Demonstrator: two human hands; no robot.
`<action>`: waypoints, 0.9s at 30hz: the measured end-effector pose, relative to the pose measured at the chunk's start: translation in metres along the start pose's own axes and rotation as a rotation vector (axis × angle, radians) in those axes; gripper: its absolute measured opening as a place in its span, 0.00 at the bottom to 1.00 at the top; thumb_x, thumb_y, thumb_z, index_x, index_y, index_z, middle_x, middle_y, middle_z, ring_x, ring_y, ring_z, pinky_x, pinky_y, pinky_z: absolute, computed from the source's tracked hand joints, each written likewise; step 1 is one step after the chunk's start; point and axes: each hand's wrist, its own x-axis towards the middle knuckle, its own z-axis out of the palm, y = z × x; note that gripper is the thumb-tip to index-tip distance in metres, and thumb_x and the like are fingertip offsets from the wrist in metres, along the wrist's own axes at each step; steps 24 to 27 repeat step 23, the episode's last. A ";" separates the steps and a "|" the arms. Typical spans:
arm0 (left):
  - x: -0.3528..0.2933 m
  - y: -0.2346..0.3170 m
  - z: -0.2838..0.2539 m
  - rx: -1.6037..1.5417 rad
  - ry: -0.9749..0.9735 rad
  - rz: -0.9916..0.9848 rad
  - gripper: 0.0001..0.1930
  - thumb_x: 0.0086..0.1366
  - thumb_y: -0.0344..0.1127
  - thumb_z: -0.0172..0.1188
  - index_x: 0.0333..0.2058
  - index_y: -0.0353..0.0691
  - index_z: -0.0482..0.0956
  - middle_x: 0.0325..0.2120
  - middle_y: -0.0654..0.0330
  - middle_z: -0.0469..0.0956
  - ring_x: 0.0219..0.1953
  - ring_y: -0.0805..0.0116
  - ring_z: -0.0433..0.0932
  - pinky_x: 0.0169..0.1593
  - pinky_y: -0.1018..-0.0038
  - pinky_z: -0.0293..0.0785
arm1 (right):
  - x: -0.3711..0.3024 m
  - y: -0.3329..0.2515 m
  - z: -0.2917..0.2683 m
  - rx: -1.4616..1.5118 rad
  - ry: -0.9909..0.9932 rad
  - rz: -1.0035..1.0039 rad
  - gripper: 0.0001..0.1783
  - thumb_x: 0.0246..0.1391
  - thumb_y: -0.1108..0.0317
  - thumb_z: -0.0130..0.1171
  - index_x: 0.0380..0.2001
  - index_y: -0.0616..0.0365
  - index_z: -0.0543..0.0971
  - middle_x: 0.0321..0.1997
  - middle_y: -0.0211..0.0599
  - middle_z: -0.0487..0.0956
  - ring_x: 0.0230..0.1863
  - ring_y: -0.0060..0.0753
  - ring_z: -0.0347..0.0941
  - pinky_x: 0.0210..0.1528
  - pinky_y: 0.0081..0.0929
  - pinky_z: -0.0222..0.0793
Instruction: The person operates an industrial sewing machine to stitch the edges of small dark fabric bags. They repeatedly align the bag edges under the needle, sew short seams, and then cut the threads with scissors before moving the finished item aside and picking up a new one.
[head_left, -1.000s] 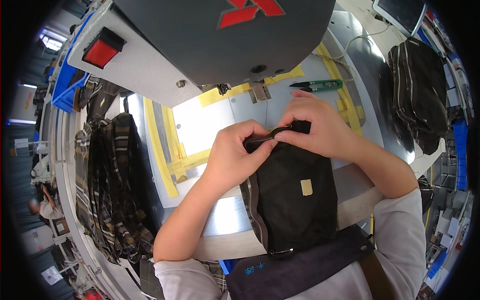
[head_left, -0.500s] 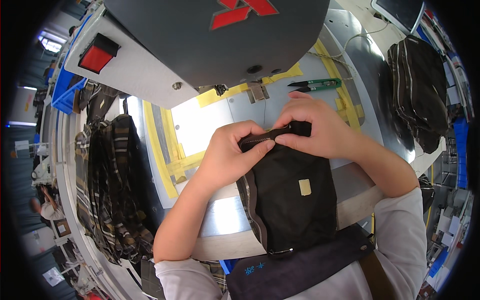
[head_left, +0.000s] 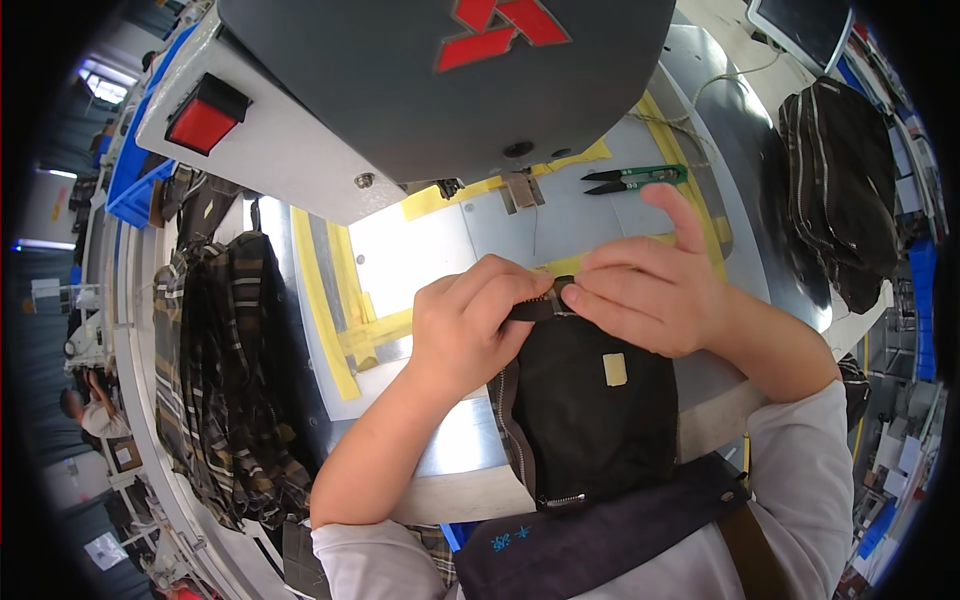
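Note:
A black fabric bag piece [head_left: 590, 430] with a metal zipper along its left side lies across the near edge of the work plate and hangs toward my lap. A small cream patch [head_left: 614, 369] sits on its right half. My left hand [head_left: 465, 325] is closed on the piece's top edge, where the zipper tape bends over. Opposite it, my right hand [head_left: 655, 295] touches the same edge with thumb and fingertips close together, one finger raised. What lies between those fingertips is partly hidden. Just beyond both hands is the grey sewing machine head [head_left: 450, 110].
Green-handled thread snips [head_left: 640, 179] lie on the metal plate [head_left: 400, 260], which is bordered with yellow tape. Plaid and dark fabric pieces [head_left: 225, 380] are heaped at left. More black zippered pieces [head_left: 840, 190] lie at right. A red switch [head_left: 205, 118] is on the machine's arm.
The top edge has been turned, and my left fingers now curl over it. My right hand has shifted slightly right and down, one finger lifting. The view has shifted slightly.

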 end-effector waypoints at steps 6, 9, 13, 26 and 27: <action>-0.001 -0.002 0.002 0.011 0.109 0.107 0.18 0.38 0.23 0.67 0.32 0.42 0.77 0.25 0.65 0.78 0.17 0.70 0.73 0.19 0.78 0.67 | -0.001 -0.004 0.005 -0.056 0.129 -0.070 0.07 0.45 0.72 0.64 0.19 0.49 0.75 0.24 0.20 0.72 0.35 0.22 0.74 0.55 0.51 0.65; 0.000 0.000 0.003 0.030 0.100 0.071 0.17 0.39 0.23 0.66 0.32 0.43 0.78 0.25 0.65 0.78 0.17 0.70 0.73 0.19 0.77 0.67 | -0.002 -0.004 0.004 -0.059 0.114 -0.064 0.07 0.44 0.71 0.64 0.19 0.49 0.75 0.25 0.19 0.72 0.35 0.21 0.74 0.55 0.51 0.65; 0.002 0.004 -0.002 -0.042 -0.031 -0.062 0.13 0.44 0.23 0.66 0.32 0.41 0.80 0.23 0.62 0.77 0.18 0.67 0.73 0.21 0.75 0.67 | 0.001 0.000 0.001 0.035 -0.009 0.051 0.06 0.45 0.67 0.66 0.21 0.49 0.77 0.25 0.21 0.72 0.33 0.22 0.73 0.60 0.51 0.59; 0.008 0.006 -0.006 -0.498 -0.317 -0.724 0.05 0.60 0.30 0.65 0.27 0.38 0.79 0.21 0.67 0.75 0.22 0.75 0.67 0.29 0.79 0.65 | -0.001 0.008 0.012 0.743 -0.376 0.792 0.09 0.55 0.59 0.62 0.29 0.52 0.79 0.27 0.28 0.77 0.36 0.31 0.73 0.69 0.49 0.46; 0.008 0.006 -0.006 -0.498 -0.317 -0.724 0.05 0.60 0.30 0.65 0.27 0.38 0.79 0.21 0.67 0.75 0.22 0.75 0.67 0.29 0.79 0.65 | -0.001 0.008 0.012 0.743 -0.376 0.792 0.09 0.55 0.59 0.62 0.29 0.52 0.79 0.27 0.28 0.77 0.36 0.31 0.73 0.69 0.49 0.46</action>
